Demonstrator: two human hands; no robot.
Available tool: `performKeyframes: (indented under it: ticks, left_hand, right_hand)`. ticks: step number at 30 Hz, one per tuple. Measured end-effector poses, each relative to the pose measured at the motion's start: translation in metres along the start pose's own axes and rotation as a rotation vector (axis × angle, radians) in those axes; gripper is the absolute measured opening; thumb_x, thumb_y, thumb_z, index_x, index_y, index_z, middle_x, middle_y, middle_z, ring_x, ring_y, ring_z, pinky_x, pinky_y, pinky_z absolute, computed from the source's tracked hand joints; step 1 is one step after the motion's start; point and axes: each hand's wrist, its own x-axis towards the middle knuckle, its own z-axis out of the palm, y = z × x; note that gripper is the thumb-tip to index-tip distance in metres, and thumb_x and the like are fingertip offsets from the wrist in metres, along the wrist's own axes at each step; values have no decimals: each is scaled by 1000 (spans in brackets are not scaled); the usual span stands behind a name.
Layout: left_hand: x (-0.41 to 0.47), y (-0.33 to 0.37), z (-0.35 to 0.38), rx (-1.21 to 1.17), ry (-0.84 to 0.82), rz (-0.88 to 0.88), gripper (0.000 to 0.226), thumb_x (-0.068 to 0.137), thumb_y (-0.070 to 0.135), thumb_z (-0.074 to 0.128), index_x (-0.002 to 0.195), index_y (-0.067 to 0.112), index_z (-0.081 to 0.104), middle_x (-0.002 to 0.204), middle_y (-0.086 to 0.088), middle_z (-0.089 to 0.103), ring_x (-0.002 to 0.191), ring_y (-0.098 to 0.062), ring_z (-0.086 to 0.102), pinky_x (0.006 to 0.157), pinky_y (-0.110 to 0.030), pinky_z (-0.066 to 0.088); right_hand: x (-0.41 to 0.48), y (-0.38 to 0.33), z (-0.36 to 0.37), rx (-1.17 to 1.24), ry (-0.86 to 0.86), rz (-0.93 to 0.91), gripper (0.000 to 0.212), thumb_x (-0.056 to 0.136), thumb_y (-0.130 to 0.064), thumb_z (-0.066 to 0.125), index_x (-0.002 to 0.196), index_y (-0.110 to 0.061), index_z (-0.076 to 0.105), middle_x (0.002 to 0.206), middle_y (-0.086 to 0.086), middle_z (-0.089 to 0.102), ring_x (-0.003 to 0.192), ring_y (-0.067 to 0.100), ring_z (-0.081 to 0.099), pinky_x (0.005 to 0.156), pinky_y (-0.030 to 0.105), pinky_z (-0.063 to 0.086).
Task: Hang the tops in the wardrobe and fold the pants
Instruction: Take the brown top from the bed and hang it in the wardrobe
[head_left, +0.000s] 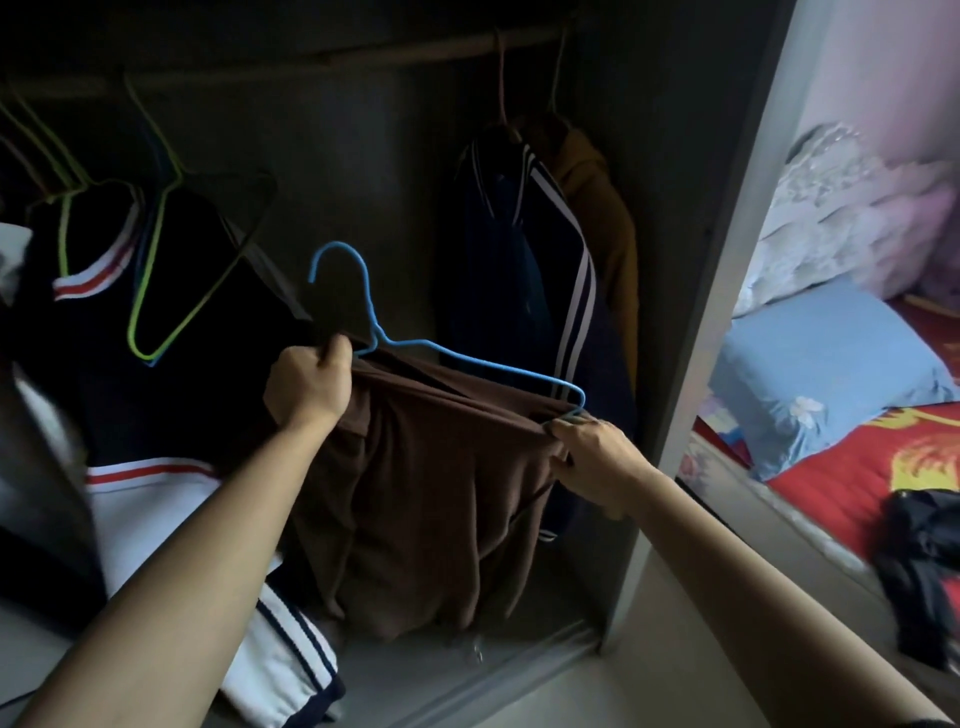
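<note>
Brown top (431, 499), blue hanger (415, 345), seemingly navy white-striped jacket (519, 270).

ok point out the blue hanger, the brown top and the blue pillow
blue hanger (337, 244), head view, top of its hook
brown top (431, 493), head view, middle of the hanging cloth
blue pillow (821, 374), head view, middle of its upper face

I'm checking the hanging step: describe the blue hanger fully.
The blue hanger is thin wire, seemingly coated, with an open curved hook and sloping shoulders. It tilts, right end lower, at the open wardrobe, its hook free below the rail, not yet hung. The brown garment drapes over it, hiding its left shoulder and bottom bar. The left hand grips the cloth at its left end; the right hand pinches cloth at its right tip.
</note>
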Motion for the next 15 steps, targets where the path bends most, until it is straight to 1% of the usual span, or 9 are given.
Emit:
performKeyframes:
  ticks: [3,6,8,10,11,12,13,15]
  left_hand:
    - [1,0,1,4,11,3,67,79,56,35,80,-1,70,84,-25,69,81,-43,64,65,-37,43]
    - [4,-1,0,-42,33,-66,65,80,56,37,76,0,70,77,-21,68,78,-41,64,63,-34,40]
    - [6,-2,-1,-94,30,-141,63,79,56,38,74,2,69,72,-16,65,78,-40,64,63,-33,39]
    - [7,-2,0,-141,27,-201,61,79,55,40,77,3,70,73,-13,64,80,-39,64,65,-33,39]
    - [6,-3,1,-157,23,-218,60,79,55,41,78,3,71,73,-12,64,80,-38,64,65,-33,39]
    - [6,-3,1,-172,17,-227,59,79,54,42,79,3,71,73,-10,63,80,-37,64,66,-33,40]
    - [6,-4,0,-187,10,-231,58,79,54,43,79,3,71,72,-9,62,80,-37,64,66,-33,41]
    - [8,-6,-2,-204,7,-221,59,78,54,43,78,1,70,72,-13,65,79,-38,64,65,-34,43]
  right_hand:
    - [-3,-2,-1,-150,137,-116,24,85,-23,61,107,-16,68,109,3,70,104,25,64,83,34,49]
    - [-5,-3,-1,-214,293,-250,19,86,-21,67,104,-15,71,102,1,70,95,24,65,75,35,51]
    - [-5,-4,-3,-225,386,-295,18,89,-20,64,105,-16,71,101,0,69,98,24,65,82,34,48]
    - [-6,-5,-5,-280,443,-340,17,93,-20,59,104,-18,71,99,-2,68,102,22,65,97,37,41]
    - [-7,-5,-6,-311,445,-358,17,94,-22,57,105,-20,70,99,-4,68,105,20,64,103,39,37]
    - [-9,-4,-7,-310,426,-365,18,94,-24,56,106,-21,69,100,-5,67,106,18,63,106,40,35]
    - [-11,-2,-9,-272,391,-359,18,95,-25,55,107,-21,68,101,-4,67,106,18,63,104,40,37]
    - [-14,5,-16,-152,312,-317,19,95,-26,55,110,-18,65,105,-1,67,105,21,62,90,37,46]
